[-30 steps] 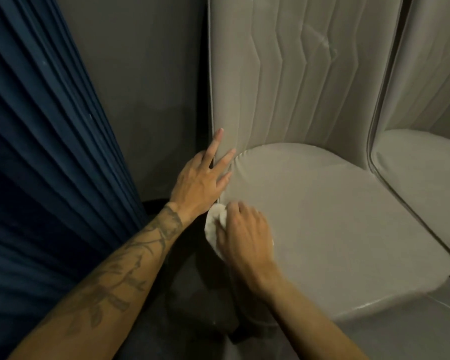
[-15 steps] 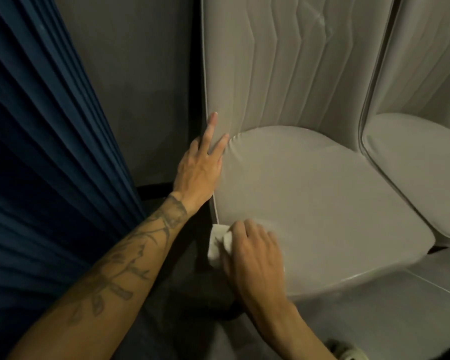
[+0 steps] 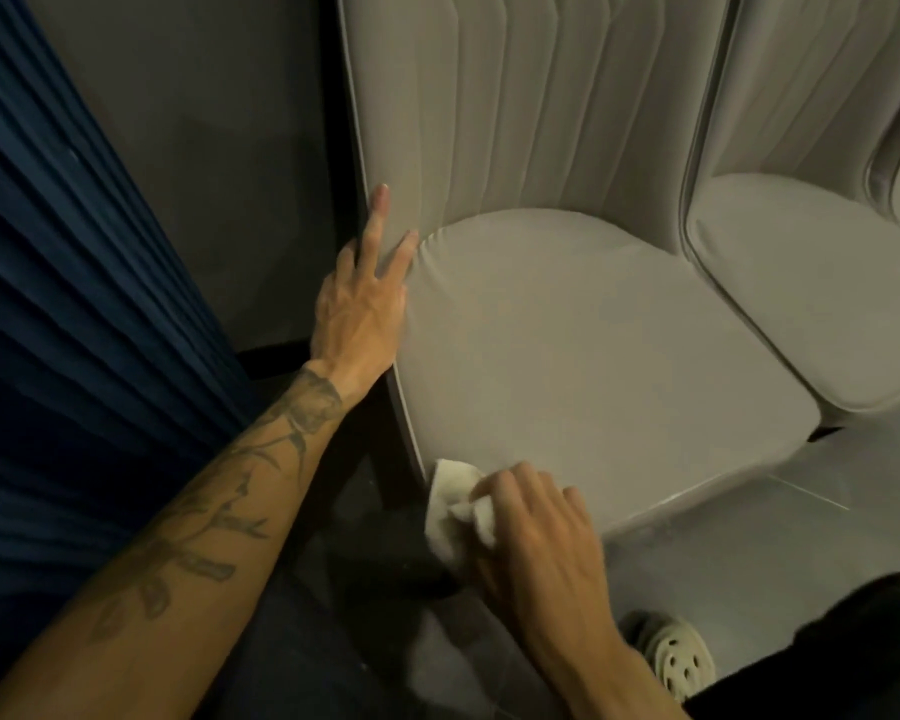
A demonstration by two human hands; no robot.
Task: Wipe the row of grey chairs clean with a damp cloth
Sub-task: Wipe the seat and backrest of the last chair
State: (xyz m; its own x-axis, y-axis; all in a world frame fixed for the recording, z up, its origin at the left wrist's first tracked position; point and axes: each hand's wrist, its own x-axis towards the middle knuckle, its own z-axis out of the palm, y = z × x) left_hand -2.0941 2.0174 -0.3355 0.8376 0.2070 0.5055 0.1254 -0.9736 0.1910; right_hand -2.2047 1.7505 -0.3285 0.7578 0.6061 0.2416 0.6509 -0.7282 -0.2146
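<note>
Chairs in grey upholstery stand side by side, and the nearest chair [image 3: 567, 356], with its padded seat and channelled backrest, looks heavy and steady enough to take firm rubbing, though the soft, yielding cover probably wants flat, even pressure. Left hand [image 3: 357, 314] lies spread along the seat's left edge with fingers released and stretched up the backrest seam, gripping nothing, simply bracing. Smallest is the white cloth [image 3: 453, 504], limp, light and bunched at the seat's front left corner, the right hand [image 3: 536, 537] clenched around it; such a rag is best held wadded in the palm.
</note>
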